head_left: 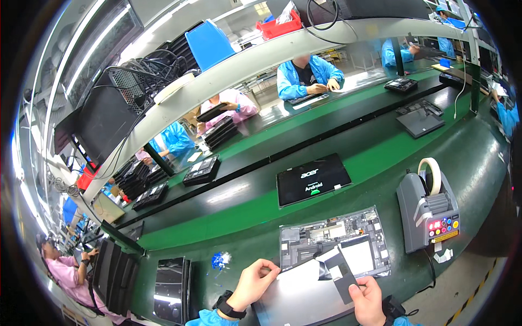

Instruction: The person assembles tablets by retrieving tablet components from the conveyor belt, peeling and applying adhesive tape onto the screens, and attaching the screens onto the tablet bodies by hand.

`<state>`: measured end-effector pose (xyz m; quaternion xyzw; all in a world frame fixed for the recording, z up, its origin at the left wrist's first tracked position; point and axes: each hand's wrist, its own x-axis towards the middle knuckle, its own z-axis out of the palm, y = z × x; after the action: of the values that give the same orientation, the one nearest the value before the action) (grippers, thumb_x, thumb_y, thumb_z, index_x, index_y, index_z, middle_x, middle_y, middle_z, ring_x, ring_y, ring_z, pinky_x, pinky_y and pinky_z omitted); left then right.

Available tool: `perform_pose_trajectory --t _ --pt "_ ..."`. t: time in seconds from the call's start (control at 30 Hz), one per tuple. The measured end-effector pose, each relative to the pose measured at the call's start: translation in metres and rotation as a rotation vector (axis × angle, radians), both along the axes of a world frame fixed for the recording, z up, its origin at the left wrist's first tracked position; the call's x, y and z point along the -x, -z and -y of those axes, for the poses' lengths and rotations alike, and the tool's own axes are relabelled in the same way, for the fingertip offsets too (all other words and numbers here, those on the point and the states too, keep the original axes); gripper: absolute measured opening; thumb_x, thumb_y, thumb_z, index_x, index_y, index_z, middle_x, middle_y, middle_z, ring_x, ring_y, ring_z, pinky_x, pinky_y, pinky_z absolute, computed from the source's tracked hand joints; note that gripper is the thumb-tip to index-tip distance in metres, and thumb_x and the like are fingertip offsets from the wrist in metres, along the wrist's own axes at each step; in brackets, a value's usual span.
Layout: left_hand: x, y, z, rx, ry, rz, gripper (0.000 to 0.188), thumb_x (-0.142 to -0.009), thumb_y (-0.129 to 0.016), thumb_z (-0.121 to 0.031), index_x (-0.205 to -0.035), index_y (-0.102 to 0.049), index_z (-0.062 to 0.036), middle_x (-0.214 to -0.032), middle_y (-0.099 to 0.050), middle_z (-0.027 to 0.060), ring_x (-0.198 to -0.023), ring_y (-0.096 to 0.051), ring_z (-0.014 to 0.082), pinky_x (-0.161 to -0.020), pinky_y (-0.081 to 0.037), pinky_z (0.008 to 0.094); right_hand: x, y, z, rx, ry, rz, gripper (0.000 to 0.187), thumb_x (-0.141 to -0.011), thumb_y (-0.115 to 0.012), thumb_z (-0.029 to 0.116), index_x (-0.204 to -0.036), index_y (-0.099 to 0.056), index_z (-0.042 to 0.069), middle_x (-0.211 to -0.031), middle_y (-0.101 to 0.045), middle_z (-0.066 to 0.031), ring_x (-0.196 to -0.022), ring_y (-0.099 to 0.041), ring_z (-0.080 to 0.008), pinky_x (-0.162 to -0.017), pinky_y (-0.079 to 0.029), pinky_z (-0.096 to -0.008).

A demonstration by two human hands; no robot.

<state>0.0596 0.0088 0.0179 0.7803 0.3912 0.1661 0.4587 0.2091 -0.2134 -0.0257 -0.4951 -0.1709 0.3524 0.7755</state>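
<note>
The right hand [368, 296] pinches a dark flexible strip [340, 274] between thumb and fingertips, its upper end over the opened tablet [334, 242]. The left hand [254, 282], fingers curled, grips the near-left edge of the grey sheet [296, 296] just below that tablet. Judged mid-placement: next, the strip needs careful alignment onto the tablet's internals. A tape dispenser [427, 209] stands right of the tablet.

Lit tablet screen [312, 179], black with white and green marks, flat on the green desk [380, 157]. Small panel of coloured buttons [443, 225] on the grey tape dispenser at right. Dark unlit screens [171, 290] stacked lower left.
</note>
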Motion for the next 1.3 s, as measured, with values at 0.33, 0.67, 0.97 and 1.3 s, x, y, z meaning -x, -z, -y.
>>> perform_pose_trajectory --t 0.33,0.67,0.97,1.3 --pt "0.006 0.018 0.000 -0.060 0.038 0.137 0.015 -0.084 -0.064 -0.010 -0.092 -0.057 0.0005 -0.089 -0.064 0.0074 -0.083 -0.064 0.0151 -0.076 -0.052 0.0272 0.002 0.001 0.001 0.027 0.019 0.064 0.010 -0.093 -0.052 0.008 -0.100 -0.051 0.000 -0.084 -0.058 -0.0018 -0.076 -0.054 -0.0063 -0.068 -0.043 -0.0193" --pt "0.005 0.011 0.004 -0.209 0.088 0.122 0.014 -0.082 -0.065 -0.010 -0.088 -0.059 0.0006 -0.092 -0.061 0.0086 -0.086 -0.063 0.0181 -0.080 -0.051 0.0302 0.002 0.001 0.001 0.029 0.005 0.032 0.011 -0.093 -0.053 0.009 -0.099 -0.051 0.001 -0.082 -0.058 -0.0003 -0.072 -0.052 -0.0044 -0.065 -0.042 -0.0180" --pt "0.003 0.017 -0.005 -0.462 0.118 0.241 0.007 -0.079 -0.065 -0.006 -0.082 -0.059 -0.0027 -0.097 -0.060 0.0092 -0.085 -0.059 0.0178 -0.075 -0.048 0.0304 0.002 0.001 -0.002 0.022 0.008 0.031 0.011 -0.093 -0.053 0.009 -0.100 -0.051 0.002 -0.083 -0.058 0.0003 -0.072 -0.052 -0.0039 -0.065 -0.042 -0.0181" --pt "0.128 0.090 -0.188 -0.325 -0.597 -0.279 0.026 -0.070 -0.074 -0.026 -0.074 -0.067 -0.0003 -0.071 -0.066 0.0140 -0.066 -0.064 0.0202 -0.064 -0.049 0.0329 0.002 -0.001 -0.001 0.035 0.014 0.047 0.012 -0.092 -0.054 0.010 -0.100 -0.052 0.001 -0.084 -0.057 0.0005 -0.075 -0.051 -0.0045 -0.066 -0.042 -0.0180"
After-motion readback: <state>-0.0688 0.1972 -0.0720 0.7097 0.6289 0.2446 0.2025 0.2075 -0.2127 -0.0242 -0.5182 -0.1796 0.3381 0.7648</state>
